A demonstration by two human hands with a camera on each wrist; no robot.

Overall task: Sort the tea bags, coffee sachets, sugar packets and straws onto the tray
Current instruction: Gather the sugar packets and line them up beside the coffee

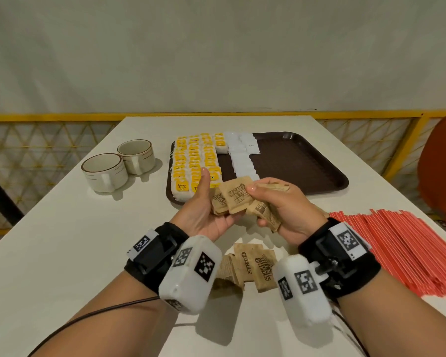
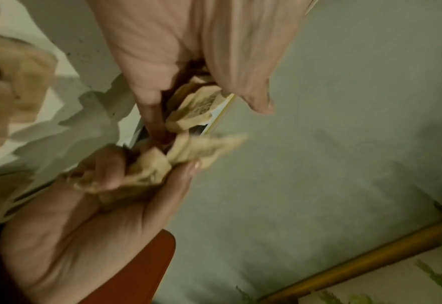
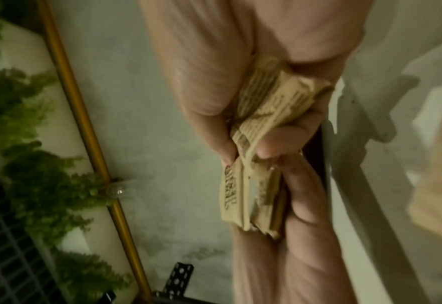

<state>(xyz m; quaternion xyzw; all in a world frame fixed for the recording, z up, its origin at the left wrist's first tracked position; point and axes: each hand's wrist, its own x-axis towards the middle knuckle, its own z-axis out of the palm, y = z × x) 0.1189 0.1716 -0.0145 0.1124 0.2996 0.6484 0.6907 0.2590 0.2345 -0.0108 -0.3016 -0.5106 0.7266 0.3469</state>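
Both hands meet above the near edge of the brown tray (image 1: 301, 161). My left hand (image 1: 204, 204) cradles a fan of brown sugar packets (image 1: 236, 195) in its curled fingers, thumb pointing up. My right hand (image 1: 283, 210) grips a crumpled bunch of sugar packets (image 1: 264, 213), one pinched under the thumb. In the right wrist view the gripped packets (image 3: 269, 107) sit between thumb and fingers. More sugar packets (image 1: 252, 265) lie on the table under my wrists. Yellow tea bags (image 1: 195, 161) and white sachets (image 1: 241, 157) stand in rows on the tray's left part. Red straws (image 1: 407, 251) lie at the right.
Two beige cups (image 1: 104, 172) (image 1: 137, 155) stand left of the tray. The tray's right half is bare brown. An orange chair (image 1: 440, 166) stands by the table's right side. A yellow railing (image 1: 49, 117) runs behind the white table (image 1: 62, 253).
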